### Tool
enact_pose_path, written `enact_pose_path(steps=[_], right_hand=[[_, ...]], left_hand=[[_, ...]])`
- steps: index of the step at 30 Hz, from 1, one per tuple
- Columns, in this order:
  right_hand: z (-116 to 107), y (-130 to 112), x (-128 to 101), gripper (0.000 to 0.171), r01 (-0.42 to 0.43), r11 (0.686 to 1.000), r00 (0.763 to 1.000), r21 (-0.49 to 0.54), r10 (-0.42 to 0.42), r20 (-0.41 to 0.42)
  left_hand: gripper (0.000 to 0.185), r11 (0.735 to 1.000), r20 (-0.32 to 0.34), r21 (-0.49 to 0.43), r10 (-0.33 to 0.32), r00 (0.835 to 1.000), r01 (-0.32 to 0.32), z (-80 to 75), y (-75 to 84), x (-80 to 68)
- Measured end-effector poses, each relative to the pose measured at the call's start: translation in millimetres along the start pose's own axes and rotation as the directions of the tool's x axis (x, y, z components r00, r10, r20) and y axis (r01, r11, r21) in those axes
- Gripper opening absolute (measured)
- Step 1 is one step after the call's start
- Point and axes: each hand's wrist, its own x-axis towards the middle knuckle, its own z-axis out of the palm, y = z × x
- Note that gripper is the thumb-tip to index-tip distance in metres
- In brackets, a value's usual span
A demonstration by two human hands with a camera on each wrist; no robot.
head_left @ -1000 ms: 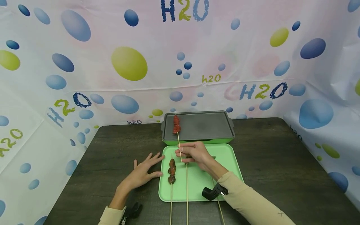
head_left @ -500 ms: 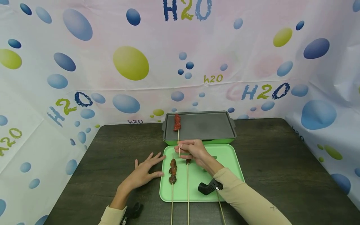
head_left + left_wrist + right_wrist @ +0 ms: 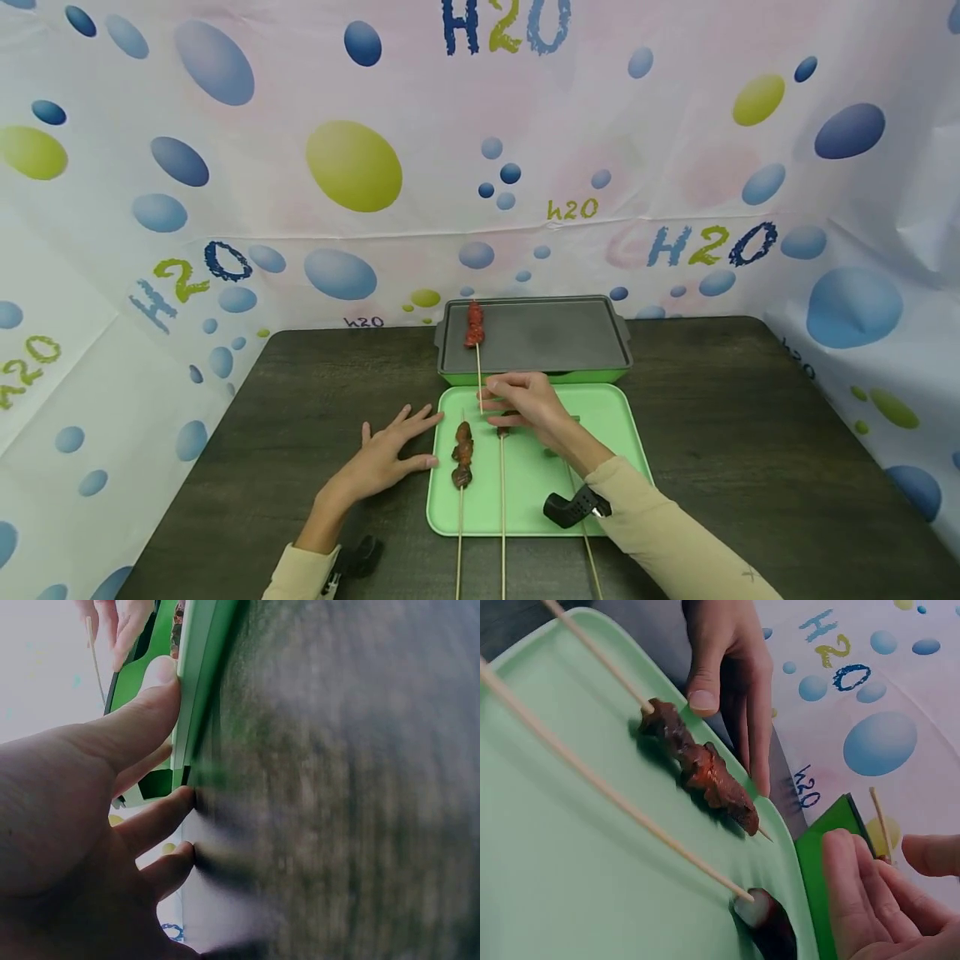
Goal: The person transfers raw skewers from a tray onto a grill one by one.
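Note:
My left hand (image 3: 386,460) lies spread with its fingertips at the left rim of the light green tray (image 3: 525,512). Over the tray's far part is my right hand (image 3: 531,405), its thumb and fingers parted beside the bare stick of a red meat skewer (image 3: 475,325). That skewer's meat lies on the left end of the grey griddle (image 3: 555,333); its stick juts toward me. A browned meat skewer (image 3: 712,780) lies on the tray near my left hand. Beside it is a skewer with a dark piece (image 3: 776,926) showing a pale end, partly hidden by my right hand in the head view.
A third skewer's stick (image 3: 591,558) runs off the tray's near right edge, its green pieces (image 3: 551,452) mostly behind my right arm. Sticks overhang the near rim. The griddle's green side stands right behind the tray on a dark wooden table (image 3: 720,450). A printed sheet hangs behind.
The right fingers, earlier pinching the red meat skewer's stick, have parted and shifted slightly right of it. The skewer has moved a little farther onto the griddle. The left hand stays.

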Motion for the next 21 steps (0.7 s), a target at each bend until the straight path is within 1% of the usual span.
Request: enact_pose_path(steps=[2,4,7,9,13,15,18,21], right_hand=[[-3.4,-0.9,-6.1,0.036,0.025,0.998,1.000,-0.050,-0.025,0.007],[-7.3,-2.3,-13.4,0.037,0.070,0.991,0.998,-0.117,-0.070,0.005],[-13.2,-4.6,-26.6,0.036,0.146,0.965,0.989,-0.217,-0.147,0.008],[-17.6,-5.5,-37.1,0.036,0.180,0.945,0.983,-0.274,-0.184,0.012],[-27.9,-5.3,-61.3,0.037,0.203,0.913,0.978,-0.353,-0.204,0.035],[-34.1,-2.6,-73.7,0.037,0.211,0.886,0.976,-0.413,-0.218,0.031],[-43.2,3.8,-91.0,0.035,0.219,0.834,0.970,-0.506,-0.242,0.020],[-53.2,10.8,-107.6,0.033,0.221,0.789,0.964,-0.573,-0.266,0.005]], left_hand=[[0.072,1.000,0.003,0.004,0.004,1.000,-0.004,-0.2,-0.2,0.7],[0.072,1.000,0.003,0.005,0.006,1.000,-0.006,-0.8,-0.4,1.2],[0.072,1.000,0.000,0.007,0.008,1.000,-0.008,-1.9,-0.6,1.1],[0.072,1.000,0.000,0.005,0.007,1.000,-0.007,-2.1,-0.9,0.6],[0.072,1.000,0.002,0.004,0.005,1.000,-0.005,-1.2,-1.2,-0.6],[0.072,1.000,0.001,0.007,0.007,1.000,-0.007,-0.5,-1.2,-0.9],[0.072,1.000,0.000,0.002,0.009,1.000,-0.009,-0.1,-0.7,-1.9],[0.072,1.000,0.003,0.000,0.009,1.000,-0.009,-0.5,0.9,-0.9]])
